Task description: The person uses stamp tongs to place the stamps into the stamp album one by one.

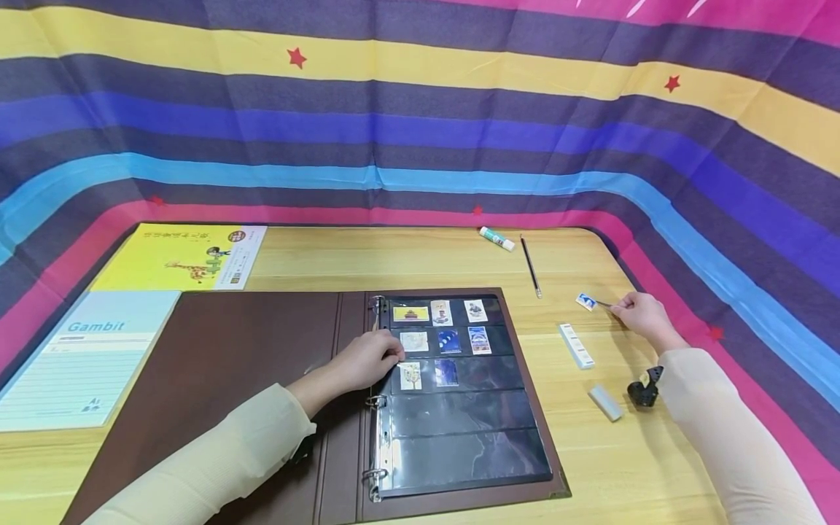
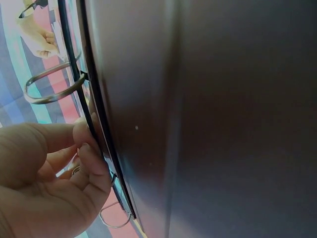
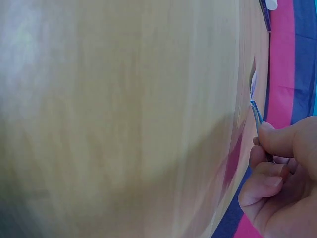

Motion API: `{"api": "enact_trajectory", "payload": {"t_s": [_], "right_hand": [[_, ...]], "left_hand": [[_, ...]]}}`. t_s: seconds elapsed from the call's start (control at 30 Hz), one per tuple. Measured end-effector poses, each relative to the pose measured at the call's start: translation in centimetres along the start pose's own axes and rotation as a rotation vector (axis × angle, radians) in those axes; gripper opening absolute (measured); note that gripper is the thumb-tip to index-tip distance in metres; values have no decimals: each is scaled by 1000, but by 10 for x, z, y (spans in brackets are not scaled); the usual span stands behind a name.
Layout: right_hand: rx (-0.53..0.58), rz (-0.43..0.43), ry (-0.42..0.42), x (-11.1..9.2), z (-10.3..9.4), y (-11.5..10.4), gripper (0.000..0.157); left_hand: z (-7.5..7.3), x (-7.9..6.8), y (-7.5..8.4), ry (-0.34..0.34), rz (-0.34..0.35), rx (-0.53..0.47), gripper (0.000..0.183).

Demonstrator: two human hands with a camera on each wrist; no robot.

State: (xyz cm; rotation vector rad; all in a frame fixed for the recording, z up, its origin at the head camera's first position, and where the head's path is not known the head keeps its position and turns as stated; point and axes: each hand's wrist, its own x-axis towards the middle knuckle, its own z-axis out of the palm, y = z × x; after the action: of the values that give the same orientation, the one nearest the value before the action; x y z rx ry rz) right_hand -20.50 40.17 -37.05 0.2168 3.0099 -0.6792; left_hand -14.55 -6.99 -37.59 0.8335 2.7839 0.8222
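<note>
A brown ring-binder stamp album (image 1: 262, 350) lies open, its black page (image 1: 459, 415) of clear pocket rows holding several stamps in the upper three rows. At the page's ring-side edge, my left hand (image 1: 364, 361) pinches the sheet between thumb and fingers. The left wrist view has these fingers (image 2: 91, 163) at the thin dark edge beside the metal ring (image 2: 54, 91). To the right of the album, my right hand (image 1: 639, 315) pinches tweezers (image 3: 257, 113). Their tips grip a small blue-and-white stamp (image 1: 587, 301) just over the table.
Right of the album lie a white strip-shaped box (image 1: 577, 346), a grey eraser-like block (image 1: 605, 403) and a small black object (image 1: 645, 388). Farther back are a glue stick (image 1: 496, 239) and a pencil (image 1: 531, 267). A yellow book (image 1: 177, 255) and Gambit notebook (image 1: 79, 364) lie left.
</note>
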Motion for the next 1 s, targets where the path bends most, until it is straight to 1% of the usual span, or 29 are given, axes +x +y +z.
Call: {"api": "enact_trajectory", "payload": {"t_s": [0.17,0.3,0.33,0.47,0.53,0.57,0.63,0.7,0.83,1.0], "right_hand": [[-1,-8,7,-3,-2,-2,22],[28,-25,27,-8,-7,-7,22],[28,-43,55,-1,-3,2,26],[83,-86,92,-3,-8,-8,29],[97,-120,100,-5,-10,-18,30],[110,-130,80,-14,-15,-36,26],[112,-174,75,-17,-15,-51,24],[113,-234,52,-22,-13,-71,21],[138,-340,3,-29,1,-103,16],[158,-430,-76,-37,24,-135,9]], "left_hand": [[1,1,-1,7,6,-2,8],[1,1,-1,9,10,-2,8],[1,1,-1,9,10,-1,8],[1,1,-1,9,11,-3,8],[0,1,-1,9,9,-4,8],[0,1,-1,7,7,-5,8],[1,0,-1,7,5,-4,8],[1,0,-1,8,3,-4,8],[0,1,-1,11,11,-12,8],[0,1,-2,7,22,-15,10]]}}
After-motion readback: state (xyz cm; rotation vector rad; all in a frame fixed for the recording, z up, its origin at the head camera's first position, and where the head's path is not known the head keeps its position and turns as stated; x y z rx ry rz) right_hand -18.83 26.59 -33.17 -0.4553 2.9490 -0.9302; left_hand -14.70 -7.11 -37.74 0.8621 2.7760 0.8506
